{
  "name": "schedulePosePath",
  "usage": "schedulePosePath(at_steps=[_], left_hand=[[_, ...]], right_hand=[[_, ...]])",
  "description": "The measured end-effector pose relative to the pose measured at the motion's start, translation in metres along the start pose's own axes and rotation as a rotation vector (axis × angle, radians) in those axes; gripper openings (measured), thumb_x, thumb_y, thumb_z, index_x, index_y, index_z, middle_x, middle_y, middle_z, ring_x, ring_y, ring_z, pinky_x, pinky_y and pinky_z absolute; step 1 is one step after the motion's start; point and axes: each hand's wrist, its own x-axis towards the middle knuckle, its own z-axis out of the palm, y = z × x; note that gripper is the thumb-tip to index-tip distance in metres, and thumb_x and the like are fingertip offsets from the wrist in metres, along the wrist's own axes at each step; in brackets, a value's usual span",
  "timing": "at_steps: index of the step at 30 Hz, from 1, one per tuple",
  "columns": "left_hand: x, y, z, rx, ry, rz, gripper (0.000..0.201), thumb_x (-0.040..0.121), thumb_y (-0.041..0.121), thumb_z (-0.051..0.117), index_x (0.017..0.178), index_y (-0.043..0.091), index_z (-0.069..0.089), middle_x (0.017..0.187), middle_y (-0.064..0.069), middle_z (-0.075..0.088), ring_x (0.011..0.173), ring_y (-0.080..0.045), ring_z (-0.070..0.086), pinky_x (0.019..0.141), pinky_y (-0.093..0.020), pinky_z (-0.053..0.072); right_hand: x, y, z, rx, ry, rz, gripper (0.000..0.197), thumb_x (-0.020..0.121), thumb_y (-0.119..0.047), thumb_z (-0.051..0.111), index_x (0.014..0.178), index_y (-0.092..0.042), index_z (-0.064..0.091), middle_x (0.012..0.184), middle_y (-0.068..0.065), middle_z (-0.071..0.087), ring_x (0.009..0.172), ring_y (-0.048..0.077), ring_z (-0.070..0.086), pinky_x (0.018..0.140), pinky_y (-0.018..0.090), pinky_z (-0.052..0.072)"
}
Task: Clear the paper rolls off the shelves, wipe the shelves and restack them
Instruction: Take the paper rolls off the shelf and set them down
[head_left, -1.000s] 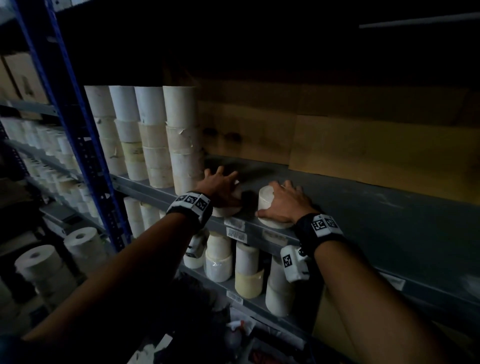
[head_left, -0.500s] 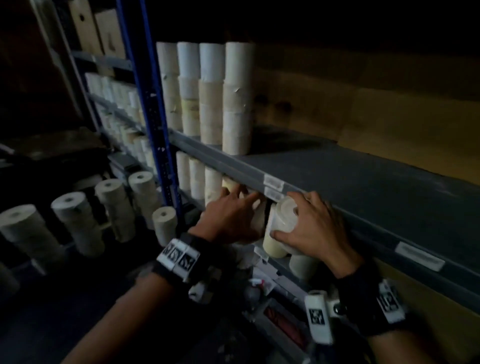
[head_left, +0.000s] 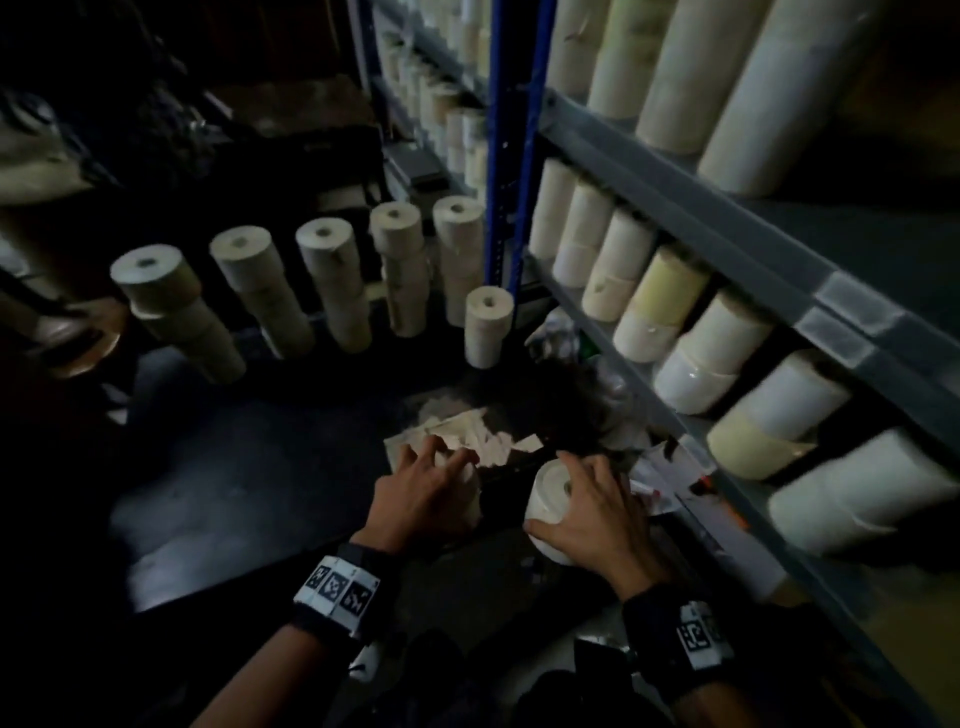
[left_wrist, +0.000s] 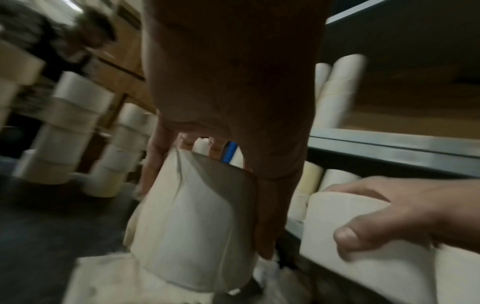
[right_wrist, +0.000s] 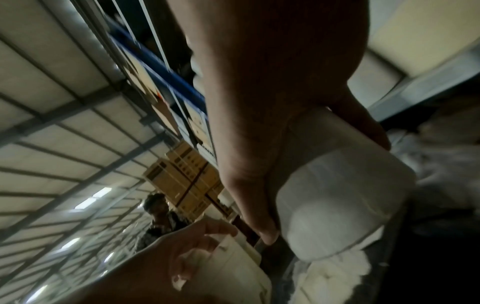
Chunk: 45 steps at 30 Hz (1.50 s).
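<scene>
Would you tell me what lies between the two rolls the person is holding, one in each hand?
Nothing: in the head view only a dark gap of floor separates the left hand's roll from the right hand's roll.

The head camera is looking down over both hands toward the floor (head_left: 249, 467). Each wrist camera is sitting close behind its own fingers (left_wrist: 267, 226), catching the opposite hand.

left hand (head_left: 421, 499): lowered, fingers curled, gripping | right hand (head_left: 587, 514): lowered alongside, fingers curled, gripping
</scene>
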Motion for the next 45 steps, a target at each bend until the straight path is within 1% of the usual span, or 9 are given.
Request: schedulePosePath(at_steps=[5, 9, 18, 22, 26, 30, 34, 41, 45], left_hand=[[0.046, -0.058, -0.009, -0.003, 0.016, -0.089, 0.079, 0.081, 0.066, 0.071, 0.147, 0.046, 0.033, 0.144, 0.000, 0.029, 0.129, -0.031, 0.036, 0.077, -0.049, 0.055], [0.080, -0.089, -0.017, -0.013, 0.012, -0.114, 0.084, 0.076, 0.072, 0.071, 0.146, 0.047, 0.032, 0.144, -0.001, 0.029, 0.126, -0.032, 0.037, 0.073, -0.050, 0.056], [0.156, -0.119, -0.028, -0.053, 0.054, -0.212, 0.077, 0.072, 0.071, 0.069, 0.139, 0.046, 0.039, 0.137, 0.003, 0.036, 0.122, -0.032, 0.042, 0.067, -0.047, 0.058], [0.191, -0.128, -0.036, -0.026, 0.044, -0.259, 0.081, 0.070, 0.072, 0.071, 0.141, 0.048, 0.038, 0.137, 0.004, 0.034, 0.120, -0.030, 0.040, 0.064, -0.045, 0.057], [0.223, -0.133, -0.046, -0.021, 0.037, -0.295, 0.087, 0.068, 0.070, 0.076, 0.143, 0.048, 0.037, 0.137, 0.003, 0.034, 0.118, -0.031, 0.041, 0.063, -0.044, 0.057], [0.247, -0.128, -0.055, -0.011, 0.033, -0.318, 0.084, 0.070, 0.071, 0.073, 0.143, 0.048, 0.038, 0.136, 0.002, 0.035, 0.116, -0.031, 0.043, 0.063, -0.041, 0.055], [0.267, -0.117, -0.069, -0.016, 0.028, -0.293, 0.087, 0.071, 0.069, 0.074, 0.145, 0.049, 0.035, 0.137, 0.002, 0.033, 0.119, -0.030, 0.041, 0.064, -0.038, 0.049], [0.307, -0.079, -0.128, -0.043, 0.159, -0.170, 0.088, 0.073, 0.074, 0.073, 0.148, 0.053, 0.032, 0.141, 0.001, 0.034, 0.123, -0.033, 0.042, 0.069, -0.045, 0.056], [0.342, -0.053, -0.156, -0.036, 0.270, -0.082, 0.089, 0.072, 0.072, 0.075, 0.148, 0.050, 0.034, 0.143, -0.001, 0.035, 0.123, -0.035, 0.042, 0.066, -0.043, 0.053]], right_hand=[[0.077, -0.051, 0.005, -0.004, 0.024, -0.040, 0.109, 0.063, -0.073, 0.079, 0.154, -0.037, 0.030, 0.140, -0.001, 0.036, 0.129, 0.031, 0.044, 0.100, 0.044, 0.048], [0.131, -0.080, -0.006, -0.033, 0.046, -0.081, 0.107, 0.068, -0.069, 0.080, 0.156, -0.037, 0.028, 0.145, 0.000, 0.033, 0.132, 0.031, 0.041, 0.099, 0.046, 0.050], [0.292, -0.107, -0.050, -0.069, 0.106, -0.174, 0.101, 0.072, -0.067, 0.079, 0.153, -0.034, 0.030, 0.144, 0.006, 0.036, 0.132, 0.039, 0.042, 0.097, 0.051, 0.050], [0.373, -0.114, -0.063, -0.086, 0.170, -0.211, 0.102, 0.071, -0.067, 0.079, 0.155, -0.031, 0.032, 0.143, 0.008, 0.038, 0.129, 0.042, 0.045, 0.102, 0.051, 0.046], [0.427, -0.117, -0.060, -0.066, 0.148, -0.228, 0.104, 0.073, -0.064, 0.081, 0.156, -0.027, 0.030, 0.144, 0.010, 0.033, 0.127, 0.044, 0.042, 0.098, 0.054, 0.049], [0.450, -0.106, -0.045, 0.009, 0.088, -0.290, 0.112, 0.072, -0.060, 0.085, 0.159, -0.021, 0.027, 0.151, 0.008, 0.032, 0.131, 0.043, 0.045, 0.100, 0.055, 0.050], [0.445, -0.084, -0.043, 0.190, 0.113, -0.299, 0.114, 0.073, -0.049, 0.090, 0.162, -0.019, 0.024, 0.159, 0.008, 0.033, 0.141, 0.033, 0.041, 0.109, 0.048, 0.047], [0.400, -0.032, -0.043, 0.149, 0.046, -0.289, 0.094, 0.088, -0.030, 0.080, 0.163, -0.032, 0.024, 0.163, 0.000, 0.032, 0.148, 0.025, 0.033, 0.108, 0.049, 0.046], [0.379, -0.008, -0.036, 0.142, 0.046, -0.225, 0.069, 0.088, -0.027, 0.077, 0.150, -0.025, 0.047, 0.153, -0.001, 0.043, 0.140, 0.029, 0.046, 0.103, 0.050, 0.051]])
